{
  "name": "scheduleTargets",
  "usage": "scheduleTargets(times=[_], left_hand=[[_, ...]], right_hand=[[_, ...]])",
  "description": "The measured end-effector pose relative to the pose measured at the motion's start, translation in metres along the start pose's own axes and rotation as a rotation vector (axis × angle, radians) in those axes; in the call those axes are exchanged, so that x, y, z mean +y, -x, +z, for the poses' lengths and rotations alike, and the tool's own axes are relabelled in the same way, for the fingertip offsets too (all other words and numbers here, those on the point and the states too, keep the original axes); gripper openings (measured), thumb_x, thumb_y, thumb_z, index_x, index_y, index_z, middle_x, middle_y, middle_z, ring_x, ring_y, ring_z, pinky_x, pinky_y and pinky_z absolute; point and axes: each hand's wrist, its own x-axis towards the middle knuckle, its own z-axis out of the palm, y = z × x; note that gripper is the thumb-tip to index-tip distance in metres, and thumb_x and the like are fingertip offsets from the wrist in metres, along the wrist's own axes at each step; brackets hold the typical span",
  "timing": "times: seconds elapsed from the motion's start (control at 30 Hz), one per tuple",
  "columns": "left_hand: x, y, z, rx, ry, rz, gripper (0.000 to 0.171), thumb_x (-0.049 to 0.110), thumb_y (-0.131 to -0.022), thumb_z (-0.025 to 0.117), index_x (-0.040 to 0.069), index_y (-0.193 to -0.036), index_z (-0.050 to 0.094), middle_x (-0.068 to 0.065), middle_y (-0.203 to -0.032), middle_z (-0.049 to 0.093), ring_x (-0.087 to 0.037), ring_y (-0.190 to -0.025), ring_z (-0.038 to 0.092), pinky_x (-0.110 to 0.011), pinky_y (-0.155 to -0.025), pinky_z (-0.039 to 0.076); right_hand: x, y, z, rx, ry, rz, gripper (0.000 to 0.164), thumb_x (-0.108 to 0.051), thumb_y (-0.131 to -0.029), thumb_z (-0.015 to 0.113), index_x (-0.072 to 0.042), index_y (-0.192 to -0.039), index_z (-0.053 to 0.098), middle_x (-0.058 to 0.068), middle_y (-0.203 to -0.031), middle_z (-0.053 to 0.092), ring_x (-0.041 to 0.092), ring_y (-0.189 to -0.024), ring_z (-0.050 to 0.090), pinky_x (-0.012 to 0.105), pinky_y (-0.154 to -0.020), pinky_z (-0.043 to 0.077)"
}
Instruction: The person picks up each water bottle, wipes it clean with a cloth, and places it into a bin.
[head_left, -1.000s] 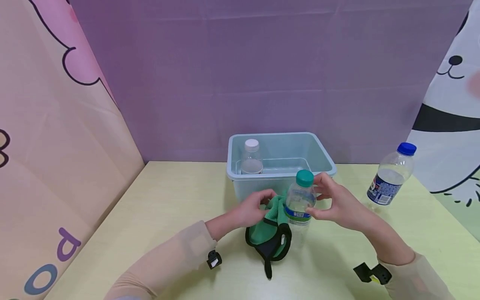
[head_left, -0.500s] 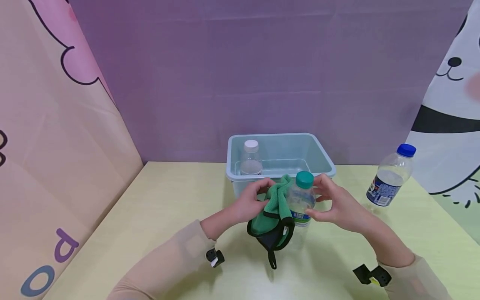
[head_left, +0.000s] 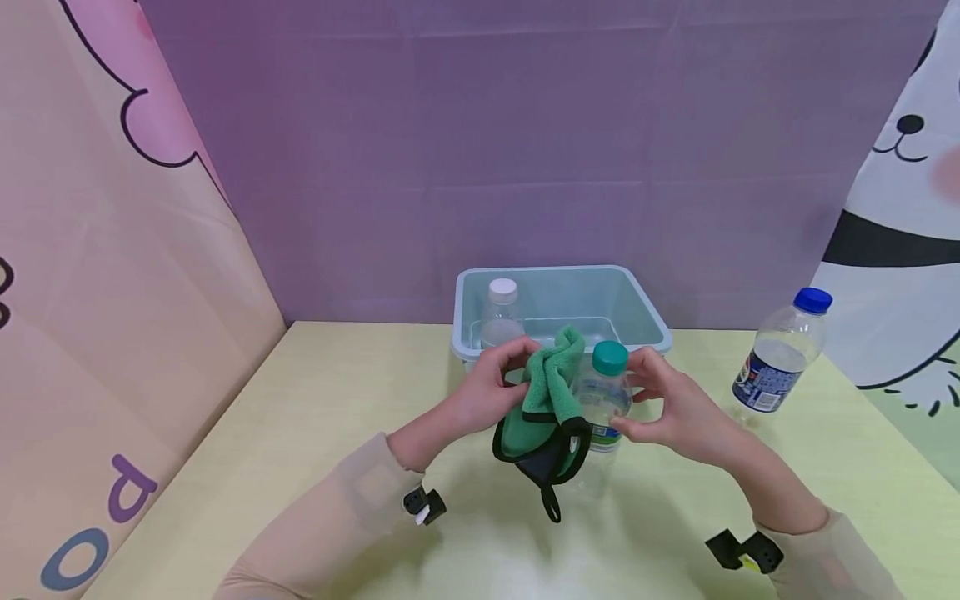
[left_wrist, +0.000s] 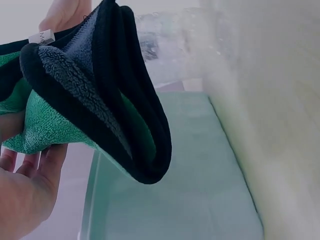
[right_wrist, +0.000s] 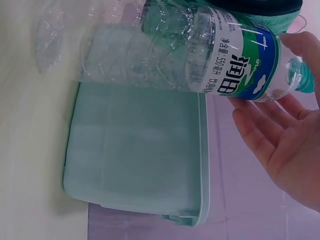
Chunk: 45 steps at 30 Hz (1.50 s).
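A green towel (head_left: pixel 551 387) with black edging and a hanging loop hangs from my left hand (head_left: pixel 486 387), which pinches its upper part. Most of the cloth dangles above the table, just left of a clear plastic bottle (head_left: pixel 602 392) with a green cap. My right hand (head_left: pixel 671 410) grips that bottle near its shoulder, thumb in front and fingers behind. The bottle stands upright on the table. In the right wrist view, its blue and green label (right_wrist: pixel 245 62) shows. The left wrist view has the folded towel (left_wrist: pixel 65 90) close up, gathered in the fingers.
Behind the hands, a light blue bin (head_left: pixel 577 296) stands against the purple backdrop. A white-capped bottle (head_left: pixel 501 317) is inside it at the left. To the right stands a blue-capped bottle (head_left: pixel 780 358) with a blue label. The table (head_left: pixel 375 367) is pale wood.
My left hand has risen with the towel, lifting its lower end and loop off the table. The right hand and the green-capped bottle have stayed in place.
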Motion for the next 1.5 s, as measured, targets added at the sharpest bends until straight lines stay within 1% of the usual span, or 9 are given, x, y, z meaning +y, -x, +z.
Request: scheduleTargets(times=[0.17,0.43,0.63,0.8,0.9,1.03,1.1,1.23,1.5], left_hand=[[-0.004,0.007,-0.005,0.007,-0.019,-0.037,0.020,-0.012,-0.088,0.056,-0.004,-0.105,0.060,-0.016,-0.105,0.061,-0.027,-0.100,0.062,-0.031,-0.075,0.053],[-0.007,0.020,-0.011,0.001,-0.031,-0.071,0.023,-0.013,-0.087,0.056,-0.005,-0.108,0.060,-0.017,-0.105,0.062,-0.026,-0.099,0.060,-0.028,-0.075,0.052],[-0.008,0.028,-0.018,0.012,-0.053,-0.126,0.026,-0.011,-0.088,0.056,-0.003,-0.112,0.060,-0.014,-0.106,0.063,-0.024,-0.098,0.059,-0.030,-0.076,0.052],[-0.010,0.032,-0.025,0.024,-0.077,-0.103,0.025,-0.012,-0.088,0.057,-0.003,-0.111,0.061,-0.014,-0.105,0.063,-0.025,-0.098,0.060,-0.032,-0.078,0.052],[-0.012,0.033,-0.027,0.030,-0.088,-0.085,0.025,-0.012,-0.087,0.058,-0.004,-0.111,0.061,-0.015,-0.106,0.063,-0.026,-0.099,0.061,-0.031,-0.079,0.052],[-0.013,0.036,-0.031,0.046,-0.095,-0.092,0.026,-0.012,-0.087,0.059,-0.004,-0.112,0.061,-0.015,-0.107,0.063,-0.026,-0.100,0.060,-0.032,-0.081,0.052],[-0.013,0.036,-0.032,0.054,-0.105,-0.100,0.025,-0.011,-0.088,0.060,-0.004,-0.112,0.061,-0.015,-0.107,0.063,-0.026,-0.100,0.060,-0.034,-0.082,0.051],[-0.014,0.038,-0.036,0.070,-0.115,-0.113,0.024,-0.010,-0.088,0.060,-0.004,-0.111,0.061,-0.014,-0.106,0.063,-0.027,-0.098,0.059,-0.044,-0.085,0.050],[-0.015,0.040,-0.040,0.067,-0.129,-0.113,0.024,-0.010,-0.088,0.061,-0.004,-0.112,0.061,-0.015,-0.107,0.063,-0.027,-0.100,0.059,-0.046,-0.086,0.050]], right_hand=[[0.001,0.001,0.000,0.019,-0.009,0.005,0.052,0.000,-0.078,0.077,-0.004,-0.118,0.045,0.013,-0.119,0.061,0.029,-0.103,0.060,0.031,-0.080,0.053],[0.005,0.003,-0.002,0.053,-0.006,-0.037,0.054,0.004,-0.075,0.078,-0.002,-0.118,0.047,0.012,-0.115,0.063,0.009,-0.100,0.059,0.030,-0.078,0.054],[0.003,0.004,-0.010,0.064,-0.005,-0.032,0.057,0.006,-0.074,0.078,-0.001,-0.120,0.046,0.015,-0.116,0.063,0.003,-0.101,0.057,0.026,-0.078,0.052],[-0.002,0.002,-0.024,0.082,0.015,-0.017,0.056,0.006,-0.075,0.078,0.000,-0.121,0.047,0.016,-0.117,0.062,-0.001,-0.102,0.056,0.022,-0.077,0.051],[-0.006,0.000,-0.035,0.085,0.028,-0.009,0.056,0.007,-0.076,0.076,0.000,-0.122,0.046,0.007,-0.118,0.062,-0.002,-0.101,0.057,0.021,-0.077,0.050],[-0.010,-0.005,-0.049,0.091,0.030,-0.027,0.056,0.008,-0.077,0.075,0.000,-0.123,0.046,-0.014,-0.118,0.059,-0.001,-0.101,0.057,0.018,-0.077,0.049],[-0.011,-0.008,-0.055,0.100,0.028,-0.045,0.056,0.010,-0.076,0.075,0.001,-0.123,0.046,-0.020,-0.117,0.058,-0.001,-0.100,0.058,0.016,-0.077,0.049],[-0.012,-0.016,-0.066,0.123,0.014,-0.057,0.057,0.014,-0.074,0.073,0.003,-0.123,0.046,-0.018,-0.113,0.059,-0.002,-0.097,0.060,0.015,-0.075,0.049],[-0.017,-0.030,-0.088,0.153,0.005,0.001,0.054,0.013,-0.080,0.068,0.001,-0.126,0.044,-0.016,-0.111,0.060,0.001,-0.090,0.062,0.014,-0.076,0.049]])
